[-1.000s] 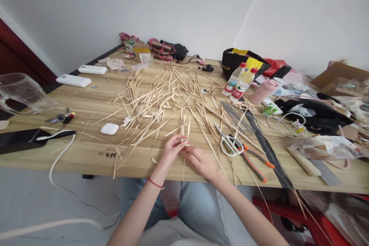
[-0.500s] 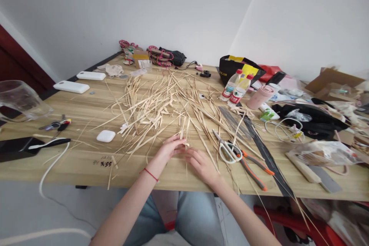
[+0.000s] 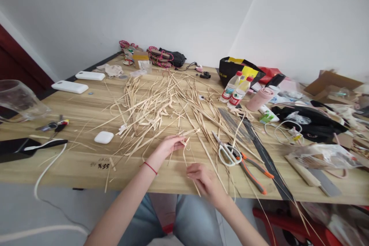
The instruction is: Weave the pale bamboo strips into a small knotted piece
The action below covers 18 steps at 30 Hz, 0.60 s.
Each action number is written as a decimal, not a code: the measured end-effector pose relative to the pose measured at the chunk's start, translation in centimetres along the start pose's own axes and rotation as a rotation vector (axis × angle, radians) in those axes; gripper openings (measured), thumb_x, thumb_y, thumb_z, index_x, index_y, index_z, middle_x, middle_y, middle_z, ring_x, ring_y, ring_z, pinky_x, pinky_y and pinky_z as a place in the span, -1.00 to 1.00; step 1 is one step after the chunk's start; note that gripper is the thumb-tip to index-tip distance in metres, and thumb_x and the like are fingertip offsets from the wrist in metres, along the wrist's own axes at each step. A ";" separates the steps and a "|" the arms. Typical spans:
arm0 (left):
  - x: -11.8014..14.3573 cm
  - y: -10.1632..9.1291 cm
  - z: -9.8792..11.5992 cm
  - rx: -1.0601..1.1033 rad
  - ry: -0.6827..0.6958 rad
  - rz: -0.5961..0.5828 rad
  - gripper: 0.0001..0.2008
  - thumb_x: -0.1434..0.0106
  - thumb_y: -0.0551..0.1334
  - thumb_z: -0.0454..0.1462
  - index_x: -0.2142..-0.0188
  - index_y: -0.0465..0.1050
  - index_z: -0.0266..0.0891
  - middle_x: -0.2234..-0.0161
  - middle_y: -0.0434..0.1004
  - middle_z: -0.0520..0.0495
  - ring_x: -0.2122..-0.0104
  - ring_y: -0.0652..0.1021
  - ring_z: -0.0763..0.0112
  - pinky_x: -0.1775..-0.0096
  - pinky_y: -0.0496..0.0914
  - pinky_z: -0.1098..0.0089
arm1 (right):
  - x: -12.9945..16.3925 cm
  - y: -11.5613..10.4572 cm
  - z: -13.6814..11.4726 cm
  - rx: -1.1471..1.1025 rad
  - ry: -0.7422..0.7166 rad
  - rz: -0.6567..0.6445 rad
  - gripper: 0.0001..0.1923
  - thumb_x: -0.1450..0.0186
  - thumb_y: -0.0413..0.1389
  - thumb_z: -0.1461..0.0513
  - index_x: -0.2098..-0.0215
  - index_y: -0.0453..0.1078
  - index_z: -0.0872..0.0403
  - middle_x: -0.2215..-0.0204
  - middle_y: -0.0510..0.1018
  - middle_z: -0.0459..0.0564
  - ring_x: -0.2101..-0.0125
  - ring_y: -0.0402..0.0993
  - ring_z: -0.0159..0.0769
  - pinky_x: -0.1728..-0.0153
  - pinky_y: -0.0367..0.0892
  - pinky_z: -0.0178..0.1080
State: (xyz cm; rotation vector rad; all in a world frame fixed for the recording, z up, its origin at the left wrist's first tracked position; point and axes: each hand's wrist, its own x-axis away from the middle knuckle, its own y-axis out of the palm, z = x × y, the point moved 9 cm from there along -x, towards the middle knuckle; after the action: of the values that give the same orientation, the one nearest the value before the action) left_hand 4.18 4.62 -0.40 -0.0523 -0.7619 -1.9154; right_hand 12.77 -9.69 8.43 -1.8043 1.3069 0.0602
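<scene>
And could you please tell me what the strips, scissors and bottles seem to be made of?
Strips: probably dried plant fibre, matte, given their tan colour and curls. Scissors: seemingly metal blades, greyish sheen; smooth white handles, perhaps plastic. Bottles: likely glossy plastic, being see-through.

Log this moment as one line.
left hand: pinching pale strips | right hand: by their hanging length, hold unclear | scissors: on table, overlapping pliers

Above a wooden table [image 3: 72, 171], the left grip [image 3: 170, 146] pinches a straw strip [image 3: 185, 156], the right grip [image 3: 204, 181] nearer the edge.
</scene>
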 end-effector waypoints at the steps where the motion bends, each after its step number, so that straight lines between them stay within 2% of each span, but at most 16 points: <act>1: -0.1 0.1 0.1 -0.001 0.000 -0.009 -0.86 -0.03 0.32 -0.35 0.36 0.53 -0.37 0.32 0.58 -0.15 0.36 0.57 0.38 0.21 0.46 0.37 | 0.1 -0.3 0.1 -0.058 0.038 0.020 -0.82 -0.32 -0.03 0.35 0.15 0.27 0.00 0.22 0.49 0.03 0.12 0.42 -0.29 0.12 0.36 -0.18; 4: -0.4 0.3 0.2 -0.019 0.010 -0.037 -0.84 -0.06 0.31 -0.32 0.34 0.52 -0.38 0.29 0.59 -0.18 0.31 0.57 0.35 0.22 0.46 0.40 | 0.3 -0.4 0.3 -0.250 0.185 0.019 -0.89 -0.29 0.03 0.34 0.24 0.30 0.00 0.29 0.52 -0.01 0.19 0.46 -0.32 0.16 0.37 -0.23; 9: -1.2 -0.4 -0.3 -0.058 -0.017 -0.018 -0.82 -0.08 0.31 -0.31 0.31 0.51 -0.39 0.27 0.59 -0.22 0.31 0.58 0.35 0.28 0.46 0.44 | 0.9 0.6 -0.1 -0.510 0.352 -0.096 -0.97 -0.23 0.14 0.25 0.34 0.36 0.04 0.39 0.55 -0.03 0.30 0.50 -0.31 0.22 0.37 -0.26; 12: -1.5 -0.5 -0.5 -0.058 -0.047 -0.028 -0.82 -0.04 0.34 -0.33 0.33 0.51 -0.38 0.29 0.60 -0.21 0.31 0.58 0.35 0.29 0.45 0.45 | 1.1 1.0 0.1 -0.608 0.405 -0.191 -0.88 -0.19 0.18 0.17 0.36 0.40 0.06 0.43 0.53 -0.02 0.35 0.49 -0.30 0.25 0.37 -0.25; 14: -1.6 -0.4 -0.5 -0.054 -0.058 -0.042 -0.81 -0.03 0.35 -0.33 0.32 0.50 -0.38 0.31 0.60 -0.19 0.34 0.58 0.39 0.30 0.45 0.47 | 0.8 1.2 0.3 -0.726 0.402 -0.254 -0.66 -0.07 0.25 0.04 0.28 0.41 0.07 0.35 0.53 0.02 0.31 0.49 -0.23 0.21 0.37 -0.18; 16: -1.7 -0.2 -0.5 -0.045 -0.060 -0.059 -0.82 -0.04 0.35 -0.33 0.33 0.49 -0.36 0.33 0.60 -0.15 0.38 0.57 0.44 0.30 0.44 0.49 | 0.2 1.1 1.1 -0.861 0.410 -0.215 -0.40 0.02 0.22 -0.12 0.13 0.37 0.07 0.19 0.49 0.11 0.22 0.47 -0.13 0.14 0.35 -0.09; 17: -1.7 0.0 -0.4 -0.034 -0.054 -0.068 -0.83 -0.04 0.35 -0.34 0.33 0.49 -0.36 0.34 0.60 -0.14 0.39 0.57 0.45 0.29 0.44 0.49 | -0.2 0.9 2.1 -0.905 0.440 -0.134 -0.34 -0.02 0.14 -0.18 0.08 0.34 0.06 0.12 0.45 0.14 0.20 0.47 -0.11 0.14 0.35 -0.06; 18: -1.8 0.1 -0.4 -0.021 -0.045 -0.078 -0.83 -0.03 0.35 -0.35 0.33 0.49 -0.35 0.34 0.59 -0.13 0.38 0.57 0.45 0.26 0.43 0.48 | -0.3 0.7 3.6 -0.909 0.504 -0.013 -0.38 -0.12 0.01 -0.20 0.06 0.31 0.06 0.12 0.44 0.15 0.22 0.47 -0.13 0.15 0.36 -0.06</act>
State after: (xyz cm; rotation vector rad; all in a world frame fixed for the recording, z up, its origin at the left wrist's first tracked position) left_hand 5.23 5.79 -1.28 -0.0796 -0.7842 -2.0026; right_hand 13.65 -7.07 5.99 -2.7154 1.7900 0.2354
